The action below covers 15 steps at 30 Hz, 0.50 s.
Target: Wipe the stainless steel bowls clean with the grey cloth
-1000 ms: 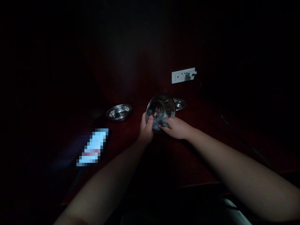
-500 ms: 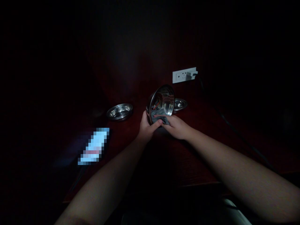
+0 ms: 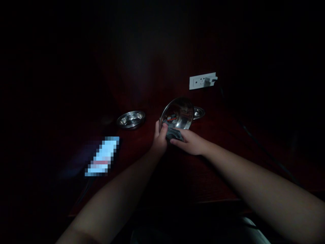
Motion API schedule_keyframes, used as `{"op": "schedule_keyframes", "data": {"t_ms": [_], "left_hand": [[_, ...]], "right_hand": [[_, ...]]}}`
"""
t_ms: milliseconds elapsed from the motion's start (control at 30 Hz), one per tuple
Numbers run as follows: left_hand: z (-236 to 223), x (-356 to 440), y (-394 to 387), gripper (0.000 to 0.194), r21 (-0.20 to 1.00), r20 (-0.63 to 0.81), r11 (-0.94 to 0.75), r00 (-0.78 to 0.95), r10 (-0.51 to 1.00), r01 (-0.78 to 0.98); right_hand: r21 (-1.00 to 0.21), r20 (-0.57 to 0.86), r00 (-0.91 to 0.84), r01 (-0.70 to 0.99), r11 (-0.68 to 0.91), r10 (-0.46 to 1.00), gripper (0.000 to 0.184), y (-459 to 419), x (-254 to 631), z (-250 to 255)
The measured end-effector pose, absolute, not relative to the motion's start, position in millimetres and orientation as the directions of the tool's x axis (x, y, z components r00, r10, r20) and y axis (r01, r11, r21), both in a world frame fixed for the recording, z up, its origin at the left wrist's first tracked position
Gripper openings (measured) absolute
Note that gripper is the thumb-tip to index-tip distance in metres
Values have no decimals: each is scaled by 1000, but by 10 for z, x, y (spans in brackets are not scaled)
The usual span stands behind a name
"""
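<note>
A shiny metal bowl (image 3: pixel 183 113) is tilted on its side, its hollow turned toward me, with a small dark and orange label inside. My left hand (image 3: pixel 160 138) grips the bowl's left lower rim, thumb in front and fingers behind. In my right hand (image 3: pixel 191 141) is a bunched dark grey patterned cloth (image 3: pixel 174 134), pressed at the bowl's lower rim. The fingers of my right hand are partly hidden by the cloth.
A round metal dish (image 3: pixel 131 119) lies on the dark red table (image 3: pixel 198 179) to the left; another metal dish (image 3: pixel 198 113) is partly behind the bowl. A lit, blurred-out screen (image 3: pixel 103 156) lies at left. A wall socket (image 3: pixel 202 81) holds a plug, and a cable (image 3: pixel 256 139) runs along the right.
The bowl has turned so its inside faces me more. The cloth has moved from inside the bowl to its lower rim, and my left thumb has shifted up.
</note>
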<state>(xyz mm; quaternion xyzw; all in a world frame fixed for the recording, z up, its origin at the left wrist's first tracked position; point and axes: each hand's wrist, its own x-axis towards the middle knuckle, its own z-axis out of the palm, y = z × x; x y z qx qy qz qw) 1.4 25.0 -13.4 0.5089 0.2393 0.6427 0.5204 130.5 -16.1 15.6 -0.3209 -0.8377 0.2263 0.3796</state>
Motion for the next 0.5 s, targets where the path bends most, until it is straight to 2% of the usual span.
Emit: {"op": "schedule_keyframes", "data": {"t_ms": [100,333,500], "left_hand": [[-181,-2,269,45,841,374,-307,70,925,-446],[-169,-7,259,55,842,365,-275,115,924,-464],[-124,6,258,51,856,331,-291,19,944,-428]], "right_hand": [[-590,518,-458,420,690,722,36,-175,1300,149],[-541,538,-449,466,701,714,30,-131,1340,149],[-497,482,-522,499,710,704,40,-123,1378,178]]}}
